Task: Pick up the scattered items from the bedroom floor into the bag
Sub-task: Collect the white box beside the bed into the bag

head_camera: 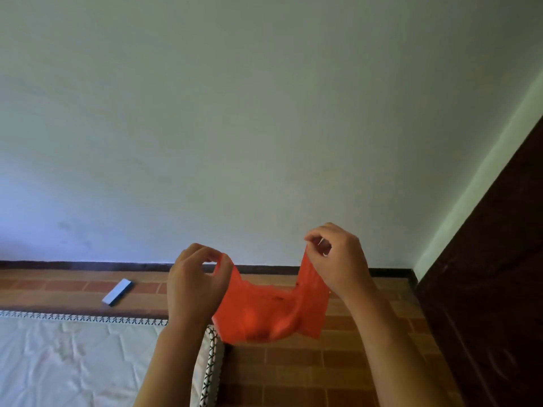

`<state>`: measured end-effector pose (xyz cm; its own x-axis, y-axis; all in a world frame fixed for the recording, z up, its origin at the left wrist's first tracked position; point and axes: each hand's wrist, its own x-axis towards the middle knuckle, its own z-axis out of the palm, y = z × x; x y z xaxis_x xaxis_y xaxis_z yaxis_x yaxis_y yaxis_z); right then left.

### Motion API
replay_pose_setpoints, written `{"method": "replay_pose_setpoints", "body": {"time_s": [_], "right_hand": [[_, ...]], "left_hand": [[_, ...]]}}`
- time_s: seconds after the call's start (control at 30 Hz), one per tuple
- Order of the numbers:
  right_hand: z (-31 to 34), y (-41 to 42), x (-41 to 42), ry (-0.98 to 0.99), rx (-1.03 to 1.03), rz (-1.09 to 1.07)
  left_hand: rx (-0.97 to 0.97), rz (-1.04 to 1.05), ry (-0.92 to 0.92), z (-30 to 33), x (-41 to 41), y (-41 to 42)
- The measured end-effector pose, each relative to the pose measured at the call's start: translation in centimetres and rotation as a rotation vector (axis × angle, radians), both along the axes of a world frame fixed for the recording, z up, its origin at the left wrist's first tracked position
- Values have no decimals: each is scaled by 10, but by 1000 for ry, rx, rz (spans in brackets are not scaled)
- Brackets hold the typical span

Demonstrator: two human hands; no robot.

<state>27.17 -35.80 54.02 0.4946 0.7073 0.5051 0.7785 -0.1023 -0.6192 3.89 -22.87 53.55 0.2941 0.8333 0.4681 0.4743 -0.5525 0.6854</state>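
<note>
An orange plastic bag hangs in the air in front of me, stretched between both hands. My left hand pinches its left handle between thumb and fingers. My right hand pinches the right handle, held a little higher. The bag sags in the middle and something small bulges at its bottom. A small flat white and dark box lies on the brick-patterned floor near the wall, to the left of my hands.
A white quilted mattress with patterned edging fills the lower left, its corner just under the bag. A pale wall with a dark skirting stands ahead. A dark wooden door or wardrobe rises on the right.
</note>
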Motion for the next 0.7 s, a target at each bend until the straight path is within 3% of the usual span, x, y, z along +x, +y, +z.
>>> {"method": "replay_pose_setpoints", "body": {"time_s": [0.37,0.7], "right_hand": [[-19,96,74,9,-62,-8],[-1,228,143,-63,-123,-102]], "left_hand": [[-17,-38,-29,-19,87,98],[-96,-125,-60,-20,178,256]]}}
